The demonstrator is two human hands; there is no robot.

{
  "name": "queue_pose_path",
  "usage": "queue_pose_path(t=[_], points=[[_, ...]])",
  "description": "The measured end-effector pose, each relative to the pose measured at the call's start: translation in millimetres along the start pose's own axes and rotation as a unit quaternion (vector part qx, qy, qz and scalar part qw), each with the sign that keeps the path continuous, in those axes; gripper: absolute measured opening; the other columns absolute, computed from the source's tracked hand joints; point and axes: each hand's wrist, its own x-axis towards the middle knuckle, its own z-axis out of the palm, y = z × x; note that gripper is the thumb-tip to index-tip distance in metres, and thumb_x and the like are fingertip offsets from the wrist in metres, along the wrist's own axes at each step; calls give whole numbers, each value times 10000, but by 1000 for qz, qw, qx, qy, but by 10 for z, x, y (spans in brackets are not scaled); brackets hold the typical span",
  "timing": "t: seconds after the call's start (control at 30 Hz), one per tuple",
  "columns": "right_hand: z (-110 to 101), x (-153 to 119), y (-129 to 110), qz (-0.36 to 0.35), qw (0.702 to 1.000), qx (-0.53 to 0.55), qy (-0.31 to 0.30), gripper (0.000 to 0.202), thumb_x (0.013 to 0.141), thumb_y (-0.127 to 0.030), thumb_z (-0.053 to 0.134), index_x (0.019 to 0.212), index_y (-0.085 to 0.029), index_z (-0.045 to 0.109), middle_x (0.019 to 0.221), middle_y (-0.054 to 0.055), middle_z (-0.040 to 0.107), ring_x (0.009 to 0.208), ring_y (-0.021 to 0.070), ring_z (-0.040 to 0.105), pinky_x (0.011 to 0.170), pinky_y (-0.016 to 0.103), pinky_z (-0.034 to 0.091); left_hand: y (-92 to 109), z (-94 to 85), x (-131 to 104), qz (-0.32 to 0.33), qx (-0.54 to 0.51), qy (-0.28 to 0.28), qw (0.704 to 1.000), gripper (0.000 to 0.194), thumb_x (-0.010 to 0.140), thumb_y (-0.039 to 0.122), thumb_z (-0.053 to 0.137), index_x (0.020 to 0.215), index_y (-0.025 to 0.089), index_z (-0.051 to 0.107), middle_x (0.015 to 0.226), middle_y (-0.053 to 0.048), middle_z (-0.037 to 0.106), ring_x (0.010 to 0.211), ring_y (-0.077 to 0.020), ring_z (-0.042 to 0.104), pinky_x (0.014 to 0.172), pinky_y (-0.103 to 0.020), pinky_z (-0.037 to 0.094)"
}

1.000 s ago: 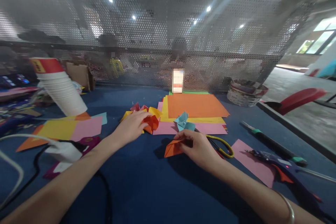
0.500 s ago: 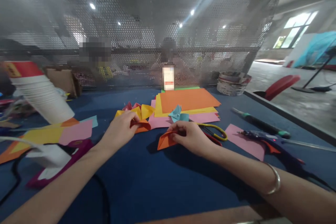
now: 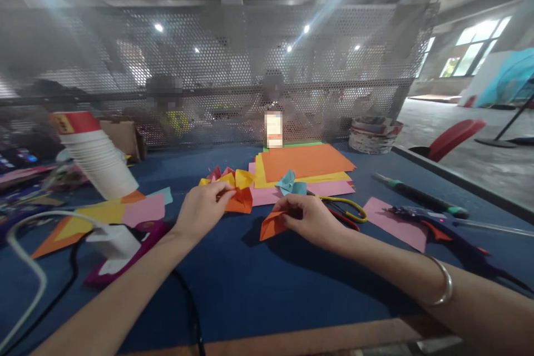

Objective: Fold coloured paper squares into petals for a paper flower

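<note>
My left hand pinches a folded orange paper piece, just in front of yellow folded pieces and dark pink ones. To its right, my right hand is closed on another orange folded piece, held a little above the blue table. The two orange pieces are apart. A light blue folded piece lies just behind my right hand. Beyond it is a stack of coloured sheets, orange on top. Scissors with yellow and red handles lie beside my right hand.
At right lie a glue gun, a pink sheet and a green-black tool. Stacked paper cups, a purple power strip with cables and paper scraps are at left. A basket stands behind, near a mesh screen.
The view has shifted, so the table things appear further right. The orange piece in my left hand now hangs more open, its face showing. My right hand keeps its orange piece.
</note>
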Motion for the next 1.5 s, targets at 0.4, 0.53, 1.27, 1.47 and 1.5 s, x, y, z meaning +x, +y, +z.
queue_pose_path(t=[0.4, 0.53, 1.27, 1.47, 1.5], points=[[78, -91, -141, -46, 998, 8, 49, 201, 699, -15, 557, 777, -174, 652, 720, -26, 649, 621, 101, 565, 591, 203, 435, 502, 104, -222, 43, -179, -55, 981, 206, 938, 320, 433, 891, 189, 584, 786, -15, 680, 657, -147, 666, 576, -219, 525], [82, -115, -162, -85, 994, -20, 71, 232, 663, 23, 556, 737, -186, 624, 760, -17, 616, 686, 117, 547, 647, 228, 421, 572, 91, -254, 75, -186, -125, 972, 201, 956, 290, 380, 888, 197, 545, 712, 7, 616, 596, -141, 583, 554, -237, 452], [132, -75, -86, 35, 999, 8, 25, 231, 754, -296, 671, 671, -186, 485, 590, -63, 478, 530, 88, 439, 478, 205, 309, 601, 104, -306, -35, -331, -188, 924, 314, 878, 241, 486, 1188, 209, 519, 1064, -68, 702, 885, -197, 673, 875, -360, 507], [121, -70, -90, 41, 999, 27, 20, 210, 776, -228, 636, 646, -184, 478, 563, -70, 471, 524, 79, 419, 489, 201, 301, 636, 119, -287, -93, -355, -191, 910, 335, 859, 300, 516, 1170, 175, 523, 1027, -78, 707, 831, -196, 674, 757, -325, 537], [118, -72, -96, 40, 999, 30, 20, 212, 781, -222, 630, 640, -184, 477, 558, -71, 472, 521, 78, 416, 490, 201, 300, 637, 122, -282, -100, -358, -189, 909, 332, 845, 301, 531, 1150, 170, 540, 1028, -80, 705, 843, -201, 674, 766, -331, 537]])
